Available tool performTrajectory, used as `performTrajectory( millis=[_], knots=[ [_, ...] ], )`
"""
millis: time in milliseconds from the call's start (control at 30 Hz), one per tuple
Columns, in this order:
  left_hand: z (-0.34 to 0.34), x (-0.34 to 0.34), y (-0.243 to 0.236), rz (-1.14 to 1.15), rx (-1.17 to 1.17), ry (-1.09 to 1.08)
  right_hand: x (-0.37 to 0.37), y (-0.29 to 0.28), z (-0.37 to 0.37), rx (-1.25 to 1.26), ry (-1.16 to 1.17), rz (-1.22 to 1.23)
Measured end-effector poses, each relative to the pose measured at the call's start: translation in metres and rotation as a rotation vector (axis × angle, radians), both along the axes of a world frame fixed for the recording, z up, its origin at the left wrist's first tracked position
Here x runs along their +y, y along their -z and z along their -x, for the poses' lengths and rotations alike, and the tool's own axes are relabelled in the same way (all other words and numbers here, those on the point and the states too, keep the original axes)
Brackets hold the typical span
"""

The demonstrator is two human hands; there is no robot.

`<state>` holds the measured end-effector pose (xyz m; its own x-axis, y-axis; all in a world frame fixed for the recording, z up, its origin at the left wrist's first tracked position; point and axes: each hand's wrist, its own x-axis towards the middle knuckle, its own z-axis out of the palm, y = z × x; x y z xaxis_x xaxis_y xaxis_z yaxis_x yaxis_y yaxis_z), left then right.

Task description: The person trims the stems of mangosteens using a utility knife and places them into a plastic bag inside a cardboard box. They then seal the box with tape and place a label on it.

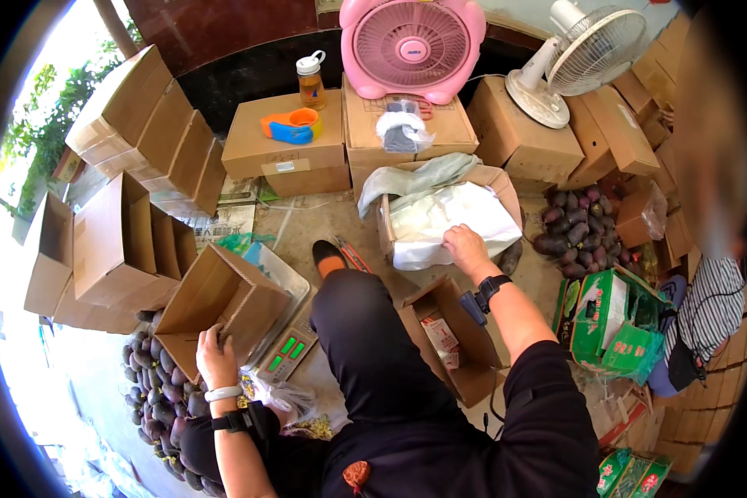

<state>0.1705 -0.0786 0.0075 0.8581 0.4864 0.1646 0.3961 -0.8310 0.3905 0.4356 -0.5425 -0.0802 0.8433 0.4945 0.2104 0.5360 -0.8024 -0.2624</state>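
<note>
Down low, the left hand [214,358] grips the flap of a plain brown open carton [224,303] on the scale [286,344], while the right hand [465,247] pinches white foam sheets [448,220] in another box, green printed cartons [610,319] lying right.

Concrete floor [324,217] carries cardboard boxes [124,241], dark fruit [574,232]

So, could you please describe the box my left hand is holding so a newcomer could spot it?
Start at the digital scale with green readouts, left of the knee. The open cardboard box lies tipped on it, the left hand holding its lower edge. Unlike the stacked boxes further left, it sits above the dark fruit pile.
</note>
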Motion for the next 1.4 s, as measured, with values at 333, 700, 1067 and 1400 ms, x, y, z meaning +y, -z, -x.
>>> performTrajectory(
  millis=[333, 700, 1067, 1400],
  knots=[
    [-0.008, -0.008, -0.014, 0.306, -0.298, -0.098, -0.013, -0.004, -0.029, 0.336, 0.171, -0.179],
    [-0.094, -0.182, -0.13, 1.59, -0.214, 0.286, -0.006, -0.069, -0.043, 1.244, 0.353, -1.201],
    [-0.122, -0.258, -0.056, 1.769, -0.283, -0.035, 0.053, -0.13, 0.049, 1.466, -0.059, -1.005],
    [-0.12, -0.254, -0.061, 1.58, -0.467, -0.028, 0.004, 0.006, -0.043, 0.195, -0.182, -0.009]
  ],
)
